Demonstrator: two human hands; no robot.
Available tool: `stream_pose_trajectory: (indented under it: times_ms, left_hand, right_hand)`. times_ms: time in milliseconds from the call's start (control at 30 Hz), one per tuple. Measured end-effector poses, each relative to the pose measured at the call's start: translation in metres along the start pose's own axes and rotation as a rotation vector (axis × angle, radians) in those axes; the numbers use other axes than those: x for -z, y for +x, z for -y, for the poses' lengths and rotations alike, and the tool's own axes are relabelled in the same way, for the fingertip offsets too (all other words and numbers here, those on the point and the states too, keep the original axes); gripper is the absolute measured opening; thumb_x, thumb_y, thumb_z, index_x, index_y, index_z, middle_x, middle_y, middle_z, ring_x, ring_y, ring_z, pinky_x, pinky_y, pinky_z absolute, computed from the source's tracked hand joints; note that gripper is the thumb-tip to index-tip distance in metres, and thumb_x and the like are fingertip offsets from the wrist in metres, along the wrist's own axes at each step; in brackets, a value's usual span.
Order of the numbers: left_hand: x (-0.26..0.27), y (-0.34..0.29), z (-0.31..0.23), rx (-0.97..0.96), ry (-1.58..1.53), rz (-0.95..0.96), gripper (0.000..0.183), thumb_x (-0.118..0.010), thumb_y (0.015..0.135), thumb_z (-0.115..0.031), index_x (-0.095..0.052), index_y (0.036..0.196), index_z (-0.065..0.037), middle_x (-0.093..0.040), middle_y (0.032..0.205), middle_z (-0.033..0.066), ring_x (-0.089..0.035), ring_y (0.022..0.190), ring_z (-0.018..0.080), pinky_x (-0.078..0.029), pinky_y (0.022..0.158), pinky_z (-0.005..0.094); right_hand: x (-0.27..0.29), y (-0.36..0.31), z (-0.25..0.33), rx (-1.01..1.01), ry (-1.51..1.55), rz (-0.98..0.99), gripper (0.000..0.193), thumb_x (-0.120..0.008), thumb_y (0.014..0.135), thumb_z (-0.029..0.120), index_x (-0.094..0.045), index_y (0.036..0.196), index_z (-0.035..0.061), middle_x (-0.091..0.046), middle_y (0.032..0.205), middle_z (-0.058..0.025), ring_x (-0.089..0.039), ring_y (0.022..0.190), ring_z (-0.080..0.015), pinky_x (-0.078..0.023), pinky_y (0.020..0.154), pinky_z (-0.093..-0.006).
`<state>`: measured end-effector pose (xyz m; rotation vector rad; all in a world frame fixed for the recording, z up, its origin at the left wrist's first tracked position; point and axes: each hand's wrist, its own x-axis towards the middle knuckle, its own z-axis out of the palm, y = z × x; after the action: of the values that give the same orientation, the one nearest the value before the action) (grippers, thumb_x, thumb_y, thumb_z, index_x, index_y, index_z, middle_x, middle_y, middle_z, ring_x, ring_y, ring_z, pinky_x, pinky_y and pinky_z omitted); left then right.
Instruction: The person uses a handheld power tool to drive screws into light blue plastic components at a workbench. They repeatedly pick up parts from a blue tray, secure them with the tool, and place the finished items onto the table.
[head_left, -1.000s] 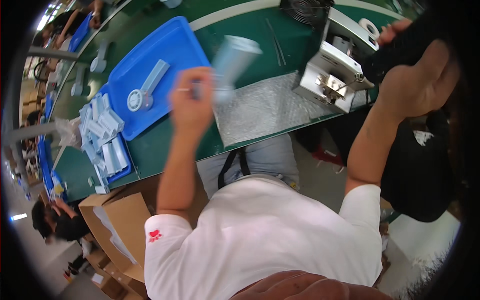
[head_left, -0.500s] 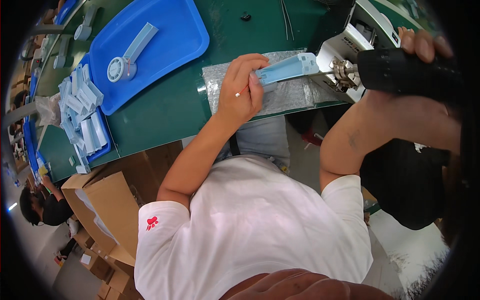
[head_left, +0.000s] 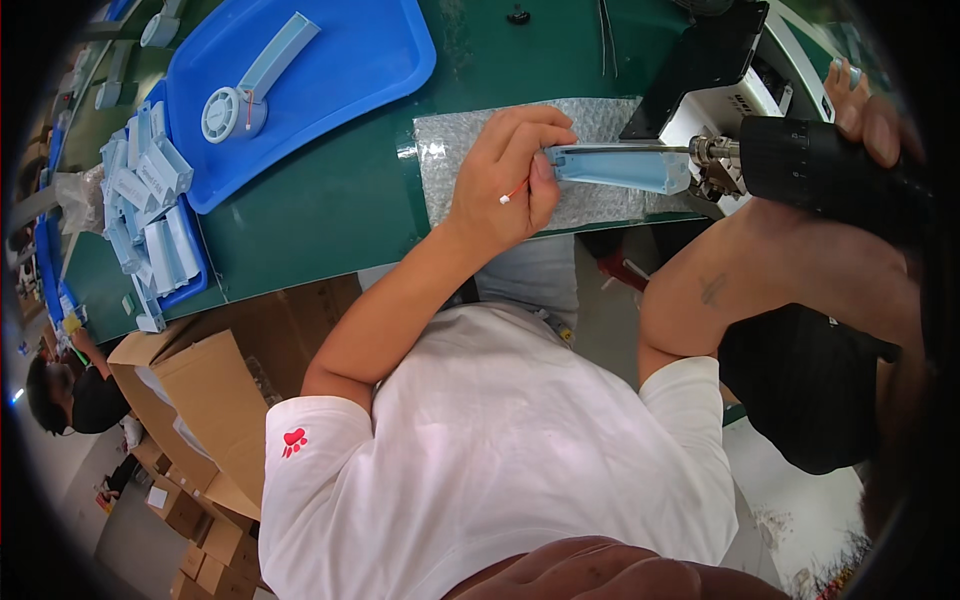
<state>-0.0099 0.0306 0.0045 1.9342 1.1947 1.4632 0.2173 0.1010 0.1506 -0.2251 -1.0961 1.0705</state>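
"Look — the light blue housing [head_left: 625, 174] has turned since half a second ago: its far end was above the metal shaft [head_left: 640, 148] in view, and now it dips below, with the shaft running along the upper edge."

"What are the hands doing?"

"They're apart from each other, both busy. The left hand [head_left: 510, 180] is closed round the near end of the housing, with a red wire and white plug [head_left: 504, 199] hanging over its fingers. The right hand [head_left: 876, 128] is wrapped round the black driver [head_left: 800, 160] that carries the shaft."

"Is the tip in a screw?"

"I can't tell; the left fingers are too close to it."

"And around them?"

"Bubble wrap [head_left: 455, 170] lies beneath the housing, and a white machine [head_left: 725, 105] stands just behind the driver's metal nose. Farther left, a blue tray [head_left: 330, 125] holds one fan unit [head_left: 228, 114], and beside it is a heap of pale blue parts [head_left: 140, 190]."

"How far along, would you say?"

"Partway, I'd judge. This housing is still under the driver and its plug hangs loose — and that heap looks like plenty left."
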Motion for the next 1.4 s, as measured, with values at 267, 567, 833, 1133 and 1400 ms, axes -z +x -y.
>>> stream_pose_trajectory:
  times_ms: [267,567,833,1133,1400]
  left_hand:
    - [0.000,-0.002,0.001,-0.039,0.008,0.000,0.025,-0.044,0.096,-0.004,-0.065,0.107,0.001,-0.068,0.115,0.0186,-0.066,0.100,0.0324,-0.054,0.088,0.0383]
    - [-0.002,0.001,-0.002,-0.041,0.013,-0.033,0.028,-0.051,0.083,0.005,-0.064,0.107,0.001,-0.067,0.110,0.0183,-0.065,0.098,0.0365,-0.053,0.087,0.0422]
    - [-0.005,-0.001,-0.002,0.025,-0.021,-0.084,0.022,-0.045,0.097,-0.005,-0.064,0.106,0.003,-0.068,0.110,0.0198,-0.066,0.097,0.0365,-0.053,0.087,0.0410]
    - [-0.005,0.000,-0.005,-0.032,0.011,-0.071,0.021,-0.049,0.092,-0.003,-0.065,0.104,0.002,-0.068,0.109,0.0193,-0.066,0.094,0.0363,-0.054,0.083,0.0415]
    - [-0.003,-0.001,-0.006,-0.013,0.036,-0.023,0.024,-0.042,0.102,-0.008,-0.063,0.108,0.002,-0.067,0.110,0.0211,-0.066,0.098,0.0349,-0.052,0.087,0.0393]
  right_hand:
    - [-0.001,-0.006,0.002,-0.040,0.101,0.124,0.087,-0.067,0.070,0.081,-0.063,0.100,-0.0004,-0.068,0.096,-0.0066,-0.063,0.071,-0.0165,-0.049,0.064,-0.0307]
    - [-0.024,-0.004,-0.013,-0.037,0.167,0.121,0.097,-0.061,0.067,0.093,-0.063,0.103,0.0031,-0.067,0.100,-0.0071,-0.062,0.078,-0.0192,-0.049,0.069,-0.0326]
    - [0.002,0.027,0.091,-0.234,0.235,0.268,0.079,-0.055,0.086,0.075,-0.059,0.109,-0.0001,-0.059,0.097,-0.0095,-0.059,0.084,-0.0251,-0.051,0.075,-0.0438]
    - [-0.015,0.031,0.029,0.389,-1.056,-0.317,0.074,-0.050,0.097,0.065,-0.054,0.115,-0.0072,-0.067,0.087,-0.0253,-0.062,0.066,-0.0314,-0.055,0.063,-0.0453]
    - [-0.020,0.005,0.056,-0.002,0.052,-0.085,0.084,-0.048,0.083,0.078,-0.056,0.108,-0.0012,-0.057,0.098,-0.0145,-0.056,0.075,-0.0233,-0.046,0.069,-0.0382]
